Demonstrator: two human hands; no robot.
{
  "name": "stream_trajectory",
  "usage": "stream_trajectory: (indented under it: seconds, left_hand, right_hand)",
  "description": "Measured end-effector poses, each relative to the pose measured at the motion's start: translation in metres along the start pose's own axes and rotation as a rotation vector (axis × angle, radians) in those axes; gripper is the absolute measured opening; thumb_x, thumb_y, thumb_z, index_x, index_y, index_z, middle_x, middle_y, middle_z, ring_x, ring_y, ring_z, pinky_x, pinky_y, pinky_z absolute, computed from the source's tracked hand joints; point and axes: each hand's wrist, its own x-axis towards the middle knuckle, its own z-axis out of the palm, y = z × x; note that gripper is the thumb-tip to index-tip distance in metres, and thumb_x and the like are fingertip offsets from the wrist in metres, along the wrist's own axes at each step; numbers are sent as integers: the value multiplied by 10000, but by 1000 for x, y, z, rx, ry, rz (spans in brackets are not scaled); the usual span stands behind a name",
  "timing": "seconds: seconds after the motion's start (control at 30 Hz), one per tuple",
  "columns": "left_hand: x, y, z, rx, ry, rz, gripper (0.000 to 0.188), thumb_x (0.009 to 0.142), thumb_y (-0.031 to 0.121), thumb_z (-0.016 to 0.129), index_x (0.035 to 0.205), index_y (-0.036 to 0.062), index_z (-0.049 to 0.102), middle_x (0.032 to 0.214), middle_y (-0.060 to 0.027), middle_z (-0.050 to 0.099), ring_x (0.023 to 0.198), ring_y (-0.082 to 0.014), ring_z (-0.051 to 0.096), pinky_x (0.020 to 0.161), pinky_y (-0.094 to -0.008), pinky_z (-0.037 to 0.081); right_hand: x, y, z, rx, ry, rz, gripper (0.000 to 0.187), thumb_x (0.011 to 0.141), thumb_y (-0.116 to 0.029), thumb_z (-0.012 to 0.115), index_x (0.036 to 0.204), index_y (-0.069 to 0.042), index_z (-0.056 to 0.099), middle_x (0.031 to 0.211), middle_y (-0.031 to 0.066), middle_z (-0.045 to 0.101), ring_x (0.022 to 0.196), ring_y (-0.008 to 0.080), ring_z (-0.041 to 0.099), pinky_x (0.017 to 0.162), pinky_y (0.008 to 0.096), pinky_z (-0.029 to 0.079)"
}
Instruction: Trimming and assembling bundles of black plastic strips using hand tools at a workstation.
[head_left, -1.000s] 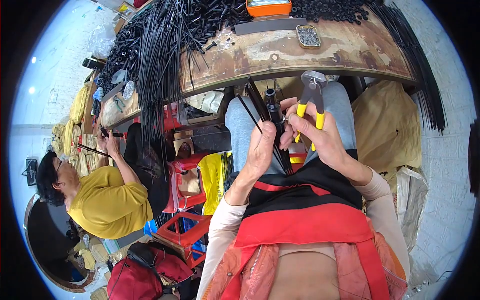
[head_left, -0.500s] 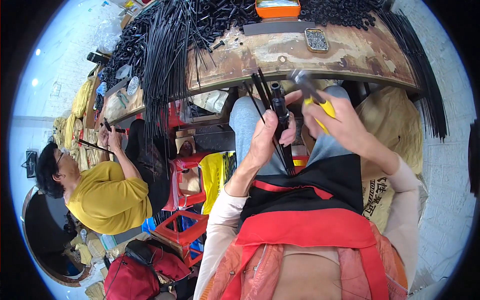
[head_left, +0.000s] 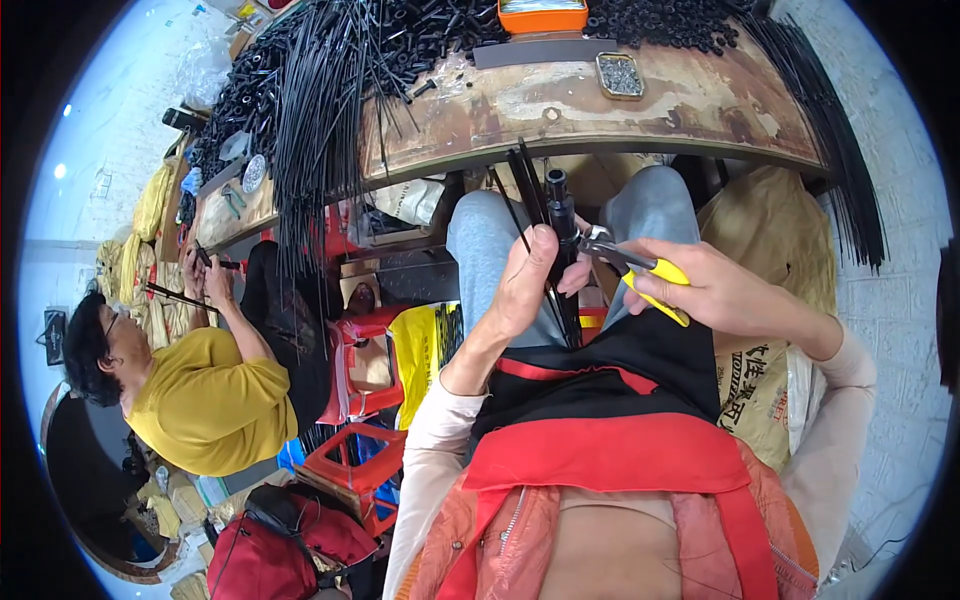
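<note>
My left hand (head_left: pixel 515 290) grips an upright black tubular part (head_left: pixel 560 210) above my lap, with its round hollow end up. Several thin black rods (head_left: pixel 525 185) stand beside the tube in the same grip, and their lower ends reach down to my apron. My right hand (head_left: pixel 705 285) is closed around the yellow handles of a pair of pliers (head_left: pixel 668 272). The metal jaws lie against the right side of the black part, close to my left fingertips. Whether they bite on anything there is too small to tell.
Ahead stands a worn wooden workbench (head_left: pixel 560 113) with heaped black parts, long black rods (head_left: pixel 318 120), an orange box (head_left: pixel 543 18) and a small tray of metal bits (head_left: pixel 620 76). A co-worker in a yellow top (head_left: pixel 215 405) sits at left, near red stools (head_left: pixel 362 460).
The pliers have come down and turned left, from above my right hand to the side of the black part. My left hand keeps its grip.
</note>
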Motion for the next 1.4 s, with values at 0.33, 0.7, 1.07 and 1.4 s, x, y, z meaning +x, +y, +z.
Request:
stream_trajectory:
  seconds: [0.33,0.7,1.07,1.4]
  left_hand:
    - [-7,0,-3,-74,33,54,576,993,532,363,1149,-11,471,679,-8,453,578,-80,403,535,-234,347]
    - [10,7,3,-53,9,-27,659,999,538,335,1166,-73,518,663,15,438,570,-64,387,546,-225,336]
    - [27,66,-52,114,702,239,590,990,537,377,1260,22,476,648,26,383,542,-86,360,487,-242,305]
    - [19,94,-18,-409,687,730,479,971,540,412,989,65,466,779,-10,399,696,-137,369,684,-278,358]
  right_hand:
    - [16,-31,-12,-112,-194,401,353,1003,-302,459,1103,31,523,627,58,557,524,136,557,494,316,455]
    - [19,-62,-34,-466,-128,209,267,957,-219,526,1098,8,525,781,255,615,758,451,592,642,470,443]
    - [36,109,-135,-1020,597,252,468,839,-430,644,1072,-41,530,935,177,610,886,374,603,765,465,471]
    - [10,70,32,216,-280,-70,543,864,-173,700,1339,-26,483,1329,158,511,1104,247,610,844,322,540]
